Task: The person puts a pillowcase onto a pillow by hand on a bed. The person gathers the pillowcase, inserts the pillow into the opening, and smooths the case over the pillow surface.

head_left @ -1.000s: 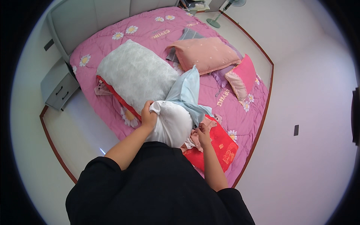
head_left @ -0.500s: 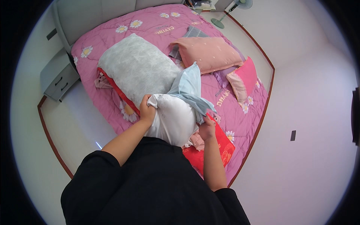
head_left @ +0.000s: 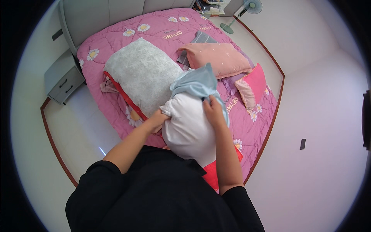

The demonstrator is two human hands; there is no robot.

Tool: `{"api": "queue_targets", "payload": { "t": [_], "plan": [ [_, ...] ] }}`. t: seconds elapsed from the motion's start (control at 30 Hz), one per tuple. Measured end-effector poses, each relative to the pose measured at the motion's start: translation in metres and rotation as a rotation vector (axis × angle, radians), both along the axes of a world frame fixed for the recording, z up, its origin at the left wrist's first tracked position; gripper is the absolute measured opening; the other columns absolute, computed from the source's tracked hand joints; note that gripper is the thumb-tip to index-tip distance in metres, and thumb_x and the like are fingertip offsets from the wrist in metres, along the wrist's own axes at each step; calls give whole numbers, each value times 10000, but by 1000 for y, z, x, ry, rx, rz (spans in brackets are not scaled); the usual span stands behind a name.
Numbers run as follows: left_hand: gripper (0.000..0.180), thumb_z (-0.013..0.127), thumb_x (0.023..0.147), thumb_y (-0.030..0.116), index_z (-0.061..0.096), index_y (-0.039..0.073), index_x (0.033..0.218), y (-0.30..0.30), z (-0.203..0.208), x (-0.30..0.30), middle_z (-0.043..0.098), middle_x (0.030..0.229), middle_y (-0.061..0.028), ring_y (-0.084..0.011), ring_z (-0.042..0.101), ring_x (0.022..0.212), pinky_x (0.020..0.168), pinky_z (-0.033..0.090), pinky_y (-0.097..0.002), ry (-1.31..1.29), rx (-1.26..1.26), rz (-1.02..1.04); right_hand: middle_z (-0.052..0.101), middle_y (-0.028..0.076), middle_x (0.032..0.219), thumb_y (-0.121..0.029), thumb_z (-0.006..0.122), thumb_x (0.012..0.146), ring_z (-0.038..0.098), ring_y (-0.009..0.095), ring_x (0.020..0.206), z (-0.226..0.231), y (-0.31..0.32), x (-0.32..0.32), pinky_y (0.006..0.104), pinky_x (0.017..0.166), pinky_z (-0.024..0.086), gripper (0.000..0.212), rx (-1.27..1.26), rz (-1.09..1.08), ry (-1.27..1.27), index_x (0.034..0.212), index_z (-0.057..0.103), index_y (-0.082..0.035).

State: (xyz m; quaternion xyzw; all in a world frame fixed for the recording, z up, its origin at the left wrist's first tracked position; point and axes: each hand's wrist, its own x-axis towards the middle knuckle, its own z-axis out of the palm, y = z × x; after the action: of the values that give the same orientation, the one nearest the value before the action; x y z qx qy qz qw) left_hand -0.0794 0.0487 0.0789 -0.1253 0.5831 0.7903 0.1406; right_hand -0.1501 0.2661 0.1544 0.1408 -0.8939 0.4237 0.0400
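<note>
A plump white pillow [head_left: 189,131] is held up in front of me, with light blue cloth, apparently a pillowcase [head_left: 199,82], over its far end. My left hand [head_left: 157,120] is closed on the pillow's left corner, bunching the white fabric. On the right, my right hand [head_left: 213,112] pinches the edge of the blue pillowcase against the pillow. How far the pillow sits inside the blue cloth I cannot tell. Just beyond lies a large pale grey pillow [head_left: 141,73] on the bed, with red fabric showing along its left edge.
Pink daisy-print bedding [head_left: 112,36] covers the bed. To the far right lie a peach pillow [head_left: 216,58], a grey checked cloth [head_left: 205,37] and a pink-and-cream piece [head_left: 255,85]. Red fabric [head_left: 211,176] shows below the white pillow. A nightstand [head_left: 63,83] and fan [head_left: 253,5] flank the bed.
My right hand has moved up along the blue pillowcase, which is now drawn wider across the pillow's far end. The white pillow has shifted right and hides more red fabric. My left hand is slightly lower.
</note>
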Motion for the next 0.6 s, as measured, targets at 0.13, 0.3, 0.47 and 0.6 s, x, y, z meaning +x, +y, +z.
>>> {"api": "queue_targets", "payload": {
  "t": [0.13,0.3,0.47,0.6],
  "plan": [
    [538,614,721,119,435,45,1223,-62,17,5,507,1164,-75,-184,469,1088,888,384,-302,53,-147,-327,529,210,682,-162,568,782,516,306,602,-32,-14,26,372,567,399,208,40,41,-144,856,501,20],
    [509,631,659,97,487,35,1143,-47,60,-3,496,1183,-106,-224,438,1144,933,362,-328,370,-349,-106,541,214,681,-106,581,705,504,378,681,-63,-33,37,456,620,397,146,164,103,53,786,522,1],
    [304,574,625,48,566,48,929,16,55,-28,564,995,-115,-289,524,944,830,412,-379,1115,-1160,-292,539,187,687,-71,577,667,493,364,696,-54,-47,47,445,630,398,135,125,144,115,760,506,-4],
    [39,546,701,101,533,75,726,32,20,-40,554,706,-88,-283,556,696,627,434,-388,1070,-1297,-379,538,174,727,-65,586,666,487,345,710,-55,-40,53,430,643,397,149,122,92,119,770,501,0]
  ]
}}
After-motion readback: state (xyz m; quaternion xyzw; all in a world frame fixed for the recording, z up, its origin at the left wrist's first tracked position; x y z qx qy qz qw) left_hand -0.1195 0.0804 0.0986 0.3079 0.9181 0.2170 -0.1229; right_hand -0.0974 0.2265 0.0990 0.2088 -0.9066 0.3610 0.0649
